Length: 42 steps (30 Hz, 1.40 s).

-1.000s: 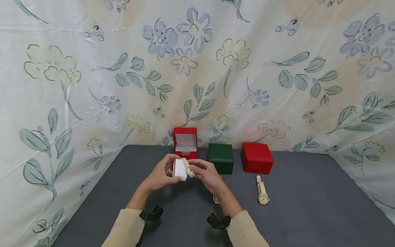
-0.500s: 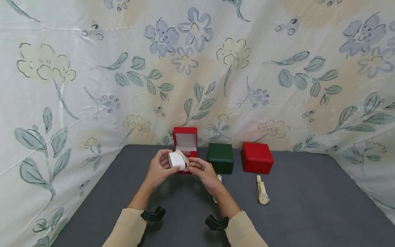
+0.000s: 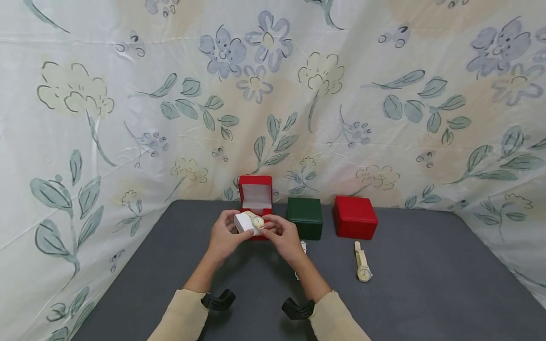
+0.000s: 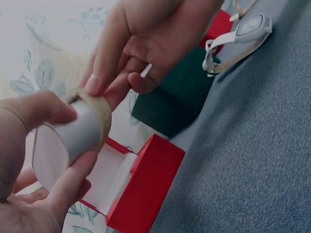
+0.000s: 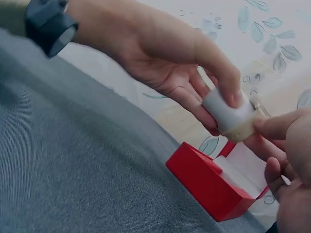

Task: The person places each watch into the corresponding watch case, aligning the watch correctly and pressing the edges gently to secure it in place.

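Observation:
My left hand [image 3: 223, 237] grips a white watch pillow [image 3: 244, 222], its thumb and fingers on either side. A cream-strapped watch [image 3: 258, 222] is wrapped round the pillow's right end, its round dial facing up toward the head camera. With thumb and fingers, my right hand [image 3: 283, 237] pinches the watch's strap [image 4: 104, 114]. A small white piece [image 4: 146, 70] shows by the right hand's curled fingers; what it is I cannot tell. Just behind and below both hands, a red watch box [image 3: 255, 192] stands with its lid up, showing a white lining [image 5: 245, 167].
Right of the lidded-up box sit a closed green box [image 3: 304, 218] and a closed red box [image 3: 355, 218]. Another cream watch [image 3: 362, 265] lies on the grey table [image 3: 426, 284]. Partly behind the right forearm lies a white watch [image 4: 250, 26]. Floral cloth [image 3: 273, 118] hangs behind.
The watch strap has gone from lying along the pillow's end to being wrapped round it. The dial, out of sight half a second ago, shows again. Both hands rose slightly with the pillow.

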Each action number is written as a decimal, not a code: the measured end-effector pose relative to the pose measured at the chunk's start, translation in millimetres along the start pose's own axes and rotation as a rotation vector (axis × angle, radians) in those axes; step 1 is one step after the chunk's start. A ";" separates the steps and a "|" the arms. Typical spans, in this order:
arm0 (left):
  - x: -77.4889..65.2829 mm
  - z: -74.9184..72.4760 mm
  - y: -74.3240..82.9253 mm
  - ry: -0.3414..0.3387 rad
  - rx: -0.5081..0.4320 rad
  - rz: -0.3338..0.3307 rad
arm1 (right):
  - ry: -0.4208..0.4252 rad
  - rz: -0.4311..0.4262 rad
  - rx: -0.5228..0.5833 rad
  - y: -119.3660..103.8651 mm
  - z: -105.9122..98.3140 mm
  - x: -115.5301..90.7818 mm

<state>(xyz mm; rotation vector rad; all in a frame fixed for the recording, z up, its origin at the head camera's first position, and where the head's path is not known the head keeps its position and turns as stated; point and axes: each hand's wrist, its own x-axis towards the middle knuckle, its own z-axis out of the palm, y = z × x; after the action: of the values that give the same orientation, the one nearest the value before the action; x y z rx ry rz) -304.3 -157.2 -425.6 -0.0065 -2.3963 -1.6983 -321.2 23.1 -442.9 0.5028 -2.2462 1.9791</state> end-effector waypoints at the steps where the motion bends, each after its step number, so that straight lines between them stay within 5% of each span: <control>1: 0.4 0.3 0.1 0.002 0.003 0.001 | 0.009 -0.024 -0.053 -1.4 0.0 -0.4; 4: 1.5 -0.4 1.1 -0.012 -0.031 -0.004 | 0.017 -0.069 -0.158 -5.6 -1.1 -1.0; 10: 5.3 -4.3 -0.2 -0.136 -0.316 -0.079 | -0.069 -0.042 -0.044 -7.5 -5.2 0.1; 14: 6.9 -4.1 -3.0 -0.149 -0.448 -0.124 | -0.063 -0.062 -0.118 -3.6 -3.8 -1.0; 20: 6.4 -0.2 -3.5 -0.074 -0.483 -0.121 | 0.009 -0.126 -0.240 -5.0 3.6 -6.6; 26: 6.8 -1.0 -3.0 -0.004 -0.450 -0.098 | -0.090 -0.086 -0.211 -6.4 4.5 -8.1; 34: 4.6 -4.7 -2.1 -0.291 -0.384 -0.064 | -0.291 0.045 0.001 -8.9 -22.0 3.2; 42: 3.5 -12.1 -3.4 -0.473 -0.412 -0.049 | -0.406 0.073 0.109 -7.3 -35.9 5.8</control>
<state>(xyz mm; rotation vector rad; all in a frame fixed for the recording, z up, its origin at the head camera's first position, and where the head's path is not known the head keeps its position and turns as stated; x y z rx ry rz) -306.2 -170.1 -424.4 -0.4628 -2.2907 -2.4062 -329.3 56.5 -429.0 0.9222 -2.4139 2.2120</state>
